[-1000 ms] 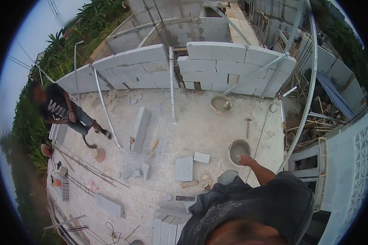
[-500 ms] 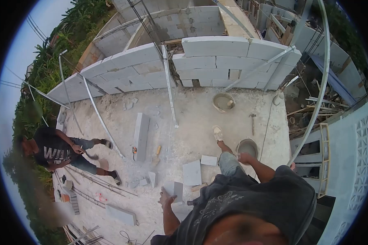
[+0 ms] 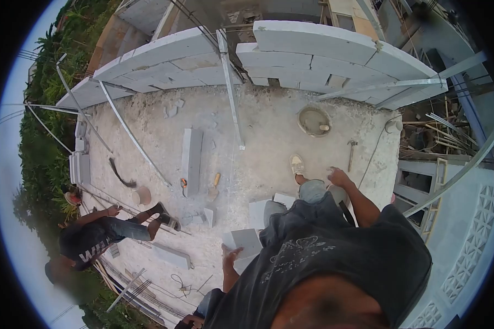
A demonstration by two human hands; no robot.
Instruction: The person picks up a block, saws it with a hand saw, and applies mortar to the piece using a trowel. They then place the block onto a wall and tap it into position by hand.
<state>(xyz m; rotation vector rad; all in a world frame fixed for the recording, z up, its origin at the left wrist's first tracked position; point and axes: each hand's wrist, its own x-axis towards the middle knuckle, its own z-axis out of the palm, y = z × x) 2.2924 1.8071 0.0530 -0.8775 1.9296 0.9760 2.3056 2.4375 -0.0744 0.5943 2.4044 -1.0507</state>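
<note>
My left hand (image 3: 232,255) is closed on the near edge of a pale grey aerated concrete block (image 3: 243,241), low at my side. My right hand (image 3: 339,177) is held out past my knee with its fingers apart and no object visible in it. Below that hand is a bucket (image 3: 339,194), partly hidden by my arm. A hammer (image 3: 352,155) lies on the floor just beyond my right hand. More pale blocks (image 3: 257,214) lie by my legs, partly covered by them.
A round tub of grey mix (image 3: 314,121) stands near the low block wall (image 3: 291,68). Metal props (image 3: 231,98) slant down to the floor. A long block (image 3: 191,162) and a trowel (image 3: 214,186) lie ahead. At left, a co-worker (image 3: 101,233) bends over.
My right hand has risen away from the bucket and its fingers have loosened. My left hand still holds the block. The co-worker has moved lower and nearer, and my view has shifted.
</note>
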